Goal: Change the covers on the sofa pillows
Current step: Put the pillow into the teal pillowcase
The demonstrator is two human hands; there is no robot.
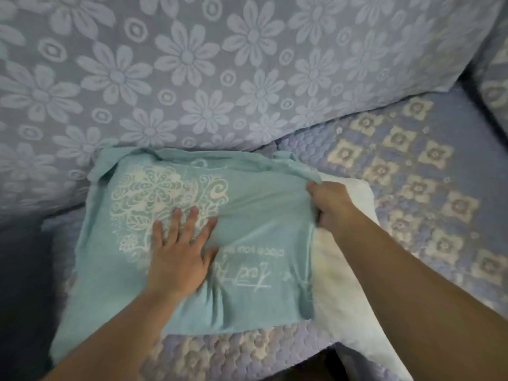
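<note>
Open seat to the right, cushion wall close behind

The tall back cushion in grey-blue cloth with pale daisy flowers [192, 64] rises directly behind the teal printed pillow cover [247, 215] and touches its far edge, so nothing passes on that side. The bare white pillow insert [343, 270] juts out of the cover's right side, where the right hand [330, 204] grips the cover's open edge; the left hand [178, 251] lies flat across the middle of the cover. To the right of the insert, the quilted lavender seat cover with cream flower squares [417, 166] lies bare as far as the dark gap [478, 105] before the next cushion. In front, a narrow strip of seat runs along the sofa's edge.
</note>
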